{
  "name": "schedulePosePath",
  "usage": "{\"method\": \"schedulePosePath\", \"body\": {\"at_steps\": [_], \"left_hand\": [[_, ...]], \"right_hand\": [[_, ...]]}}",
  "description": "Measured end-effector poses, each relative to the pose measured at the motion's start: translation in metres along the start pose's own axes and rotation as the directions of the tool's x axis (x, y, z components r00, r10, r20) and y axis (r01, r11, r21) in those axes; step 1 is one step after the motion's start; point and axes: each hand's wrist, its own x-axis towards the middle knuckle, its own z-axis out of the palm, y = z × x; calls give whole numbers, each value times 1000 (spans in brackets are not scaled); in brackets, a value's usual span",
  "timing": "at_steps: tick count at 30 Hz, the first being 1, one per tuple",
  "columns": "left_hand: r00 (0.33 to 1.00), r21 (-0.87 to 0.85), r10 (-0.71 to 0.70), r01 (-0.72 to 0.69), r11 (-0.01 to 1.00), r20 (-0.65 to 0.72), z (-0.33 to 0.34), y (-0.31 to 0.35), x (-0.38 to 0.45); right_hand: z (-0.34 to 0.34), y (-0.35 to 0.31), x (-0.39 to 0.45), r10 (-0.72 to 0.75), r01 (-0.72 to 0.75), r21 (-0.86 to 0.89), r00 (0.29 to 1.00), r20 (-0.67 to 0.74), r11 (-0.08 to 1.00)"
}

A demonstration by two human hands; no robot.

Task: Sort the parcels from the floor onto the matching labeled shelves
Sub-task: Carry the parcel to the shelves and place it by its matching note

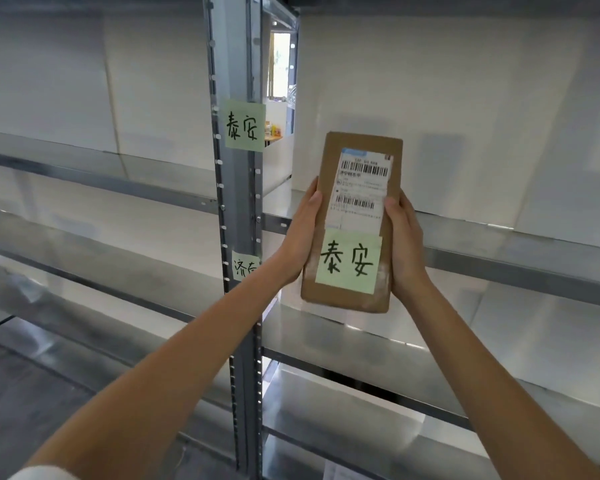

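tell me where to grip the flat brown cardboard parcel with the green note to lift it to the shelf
Grip the flat brown cardboard parcel by its two long edges, from either side, low down. It is tall, narrow and upright, as the left hand and right hand show.

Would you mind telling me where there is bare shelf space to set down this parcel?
The shelf right of the upright post with the 泰安 note lies bare behind the parcel, as does the shelf below. The left bay's shelves look bare too. Only the parcel, gripped by left hand and right hand, crowds the front.
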Motion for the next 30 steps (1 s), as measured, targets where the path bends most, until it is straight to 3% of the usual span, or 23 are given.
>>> {"method": "schedulePosePath", "body": {"at_steps": [7,10,12,15,17,19,23,26,30], "left_hand": [[993,66,106,-103,992,-45,-3,3,21],[991,129,49,-32,991,-126,-5,1,22],[988,160,-74,95,982,-134,-9,-4,18],[912,-97,-407,402,911,-43,-10,-13,11],[879,-322,-476,462,827,37,-7,-12,12],[883,-439,-469,434,787,32,-6,-8,20],[850,-432,-526,476,766,3,-22,9,36],[808,-296,-583,537,790,-89,-40,22,45],[806,-156,-563,541,826,-184,-48,27,63]], "right_hand": [[7,-3,28,-57,57,-18,998,3,998],[6,-7,36,-74,75,15,995,-61,997],[6,-13,44,-71,83,65,982,-174,994],[9,-21,54,-22,83,152,932,-362,985],[15,-24,59,38,63,221,904,-426,973],[18,-23,63,95,22,247,887,-452,969],[-1,-21,71,23,17,87,894,-448,996],[-33,-28,78,-73,28,-113,905,-420,993],[-55,-30,80,-16,-52,-223,956,-294,974]]}}
